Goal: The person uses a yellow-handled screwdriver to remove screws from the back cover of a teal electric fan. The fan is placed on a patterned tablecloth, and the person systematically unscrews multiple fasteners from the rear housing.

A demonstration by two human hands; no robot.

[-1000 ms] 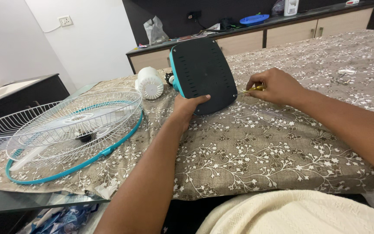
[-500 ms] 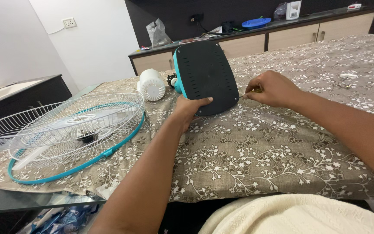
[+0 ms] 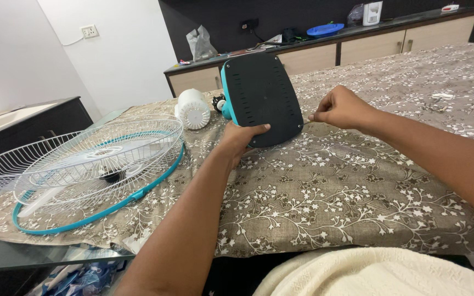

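A black fan base with a teal rim [image 3: 261, 96] stands on edge on the patterned cloth, its underside facing me. My left hand [image 3: 242, 136] grips its lower edge. At the base's lower right corner my right hand [image 3: 340, 107] is closed around a small screwdriver, which is mostly hidden in the fist; its tip points at the base. A white motor housing [image 3: 193, 108] lies just behind the base on the left.
White wire fan grilles with a teal ring [image 3: 91, 164] lie at the table's left end. The brown floral cloth [image 3: 357, 181] covers the table. Small loose parts [image 3: 439, 98] lie at far right. A sideboard [image 3: 325, 49] with a bag and a blue dish stands behind.
My right hand has turned and closed tighter, hiding the yellow screwdriver handle seen before. The view shifted slightly; the base and my left hand stay put.
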